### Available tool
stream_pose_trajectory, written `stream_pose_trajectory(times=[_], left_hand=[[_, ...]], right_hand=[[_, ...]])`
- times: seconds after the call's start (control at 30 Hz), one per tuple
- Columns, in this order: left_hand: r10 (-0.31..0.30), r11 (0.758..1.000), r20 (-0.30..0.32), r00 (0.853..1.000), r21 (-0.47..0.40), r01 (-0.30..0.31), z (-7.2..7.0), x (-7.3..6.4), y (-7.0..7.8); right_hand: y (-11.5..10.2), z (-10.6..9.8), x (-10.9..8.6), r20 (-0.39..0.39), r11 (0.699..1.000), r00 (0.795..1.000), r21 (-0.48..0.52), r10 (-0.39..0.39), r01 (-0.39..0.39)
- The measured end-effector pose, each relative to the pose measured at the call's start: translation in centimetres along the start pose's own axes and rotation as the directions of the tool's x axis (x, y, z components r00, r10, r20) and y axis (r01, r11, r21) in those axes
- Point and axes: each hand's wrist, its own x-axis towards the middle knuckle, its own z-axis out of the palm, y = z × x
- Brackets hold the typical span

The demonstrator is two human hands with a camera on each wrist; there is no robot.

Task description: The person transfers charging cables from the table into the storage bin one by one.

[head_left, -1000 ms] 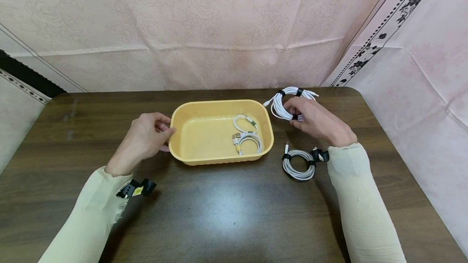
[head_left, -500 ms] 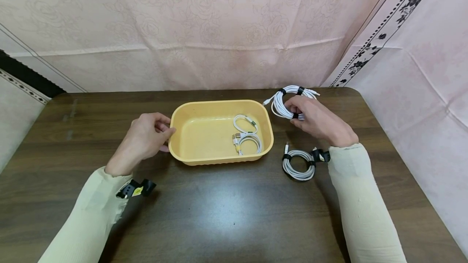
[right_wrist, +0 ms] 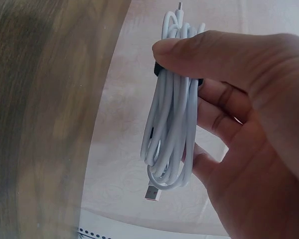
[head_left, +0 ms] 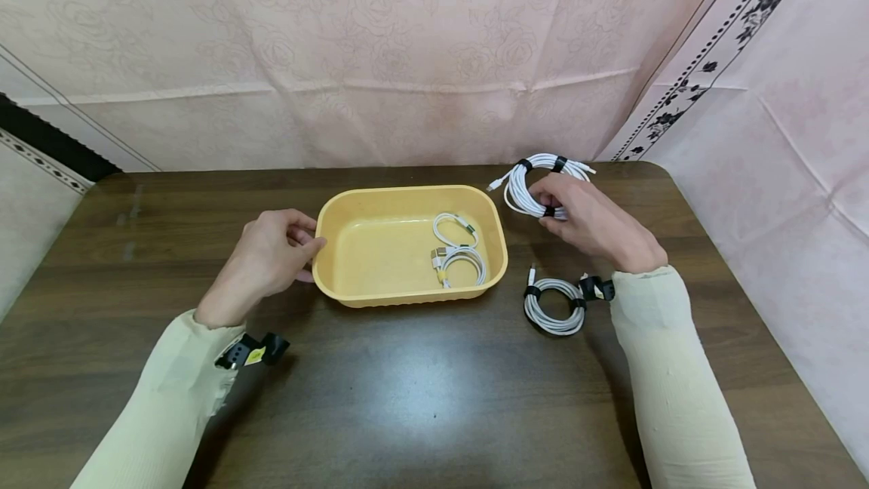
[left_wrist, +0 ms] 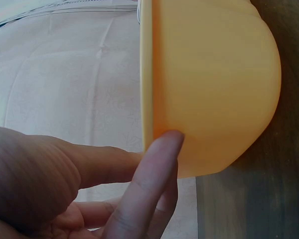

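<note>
My right hand (head_left: pixel 591 221) holds a coiled white USB cable (head_left: pixel 519 191) bound with black straps, at the far right of the table. In the right wrist view the thumb presses across the cable bundle (right_wrist: pixel 174 119), fingers behind it, and a metal USB plug (right_wrist: pixel 152 192) sticks out at one end. My left hand (head_left: pixel 271 255) pinches the left rim of a yellow plastic bin (head_left: pixel 380 299). Seen from the left wrist, a fingertip (left_wrist: pixel 169 142) touches the bin's outer wall (left_wrist: pixel 214 79). Two small coiled white cables (head_left: pixel 463 266) lie inside the bin's right part.
A coiled grey-white cable (head_left: pixel 543 321) with black straps lies on the brown wooden table (head_left: pixel 380 398), right of the bin and near my right wrist. A pale rose-patterned cloth (head_left: pixel 380 59) hangs behind the table and along its right side.
My right hand and the coiled USB cable have risen slightly in the head view. The left hand, the bin and the other cables stay where they were.
</note>
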Motion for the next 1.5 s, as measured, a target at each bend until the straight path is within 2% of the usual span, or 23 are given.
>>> stream_pose_trajectory(times=[0.97, 1.5], left_hand=[[-0.008, 1.000, -0.004, 1.000, 0.000, 0.008, 0.02, 0.12, 0.01], [-0.008, 1.000, -0.006, 1.000, -0.008, 0.008, 0.06, 0.16, 0.01]], right_hand=[[-0.30, -0.32, -0.03, -0.054, 0.999, 0.998, -0.018, -0.036, 0.035], [-0.52, -0.35, -0.10, -0.079, 0.995, 0.993, -0.042, -0.092, 0.089]])
